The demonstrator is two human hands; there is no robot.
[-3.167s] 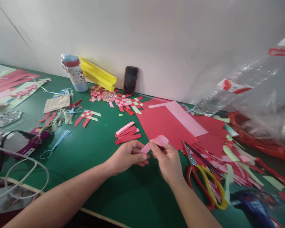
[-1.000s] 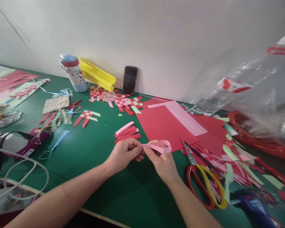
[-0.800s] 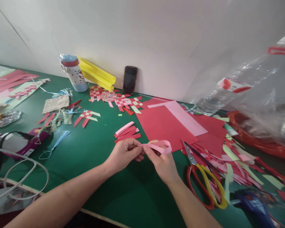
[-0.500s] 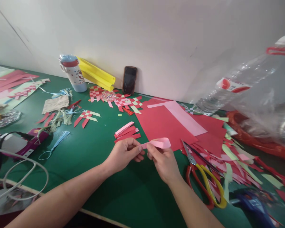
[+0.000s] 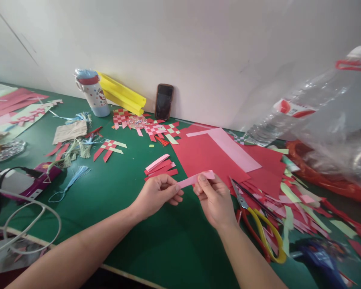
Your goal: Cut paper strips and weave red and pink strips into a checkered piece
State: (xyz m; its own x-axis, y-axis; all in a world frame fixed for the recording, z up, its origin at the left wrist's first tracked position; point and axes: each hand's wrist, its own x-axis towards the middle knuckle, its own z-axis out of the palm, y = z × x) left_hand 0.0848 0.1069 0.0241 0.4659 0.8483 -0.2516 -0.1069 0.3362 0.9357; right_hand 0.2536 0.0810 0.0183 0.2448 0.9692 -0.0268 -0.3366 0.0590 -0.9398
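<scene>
A pink paper strip (image 5: 188, 182) stretches between my two hands above the green table. My left hand (image 5: 159, 192) pinches its left end between thumb and fingers. My right hand (image 5: 213, 198) grips it near the right end, and a short tip sticks out past the thumb. Just behind my left hand lies a small stack of red and pink folded strips (image 5: 159, 165). Beyond my right hand spread large red paper sheets (image 5: 210, 156) with a wide pink strip (image 5: 236, 148) on top. Scissors (image 5: 243, 202) with red and yellow handles rest beside my right wrist.
Paper scraps (image 5: 301, 208) and a blue tool (image 5: 321, 257) lie at the right, near a large plastic bottle (image 5: 297, 108). Woven paper pieces (image 5: 110, 148), tassels (image 5: 75, 180), a flask (image 5: 93, 94) and a purple box with cables (image 5: 45, 176) are leftward. A phone (image 5: 164, 101) leans on the wall.
My right hand has slid rightward along the pink strip. The strip's folded-over loop has opened out, and it now lies straight between my hands. My left hand has stayed put.
</scene>
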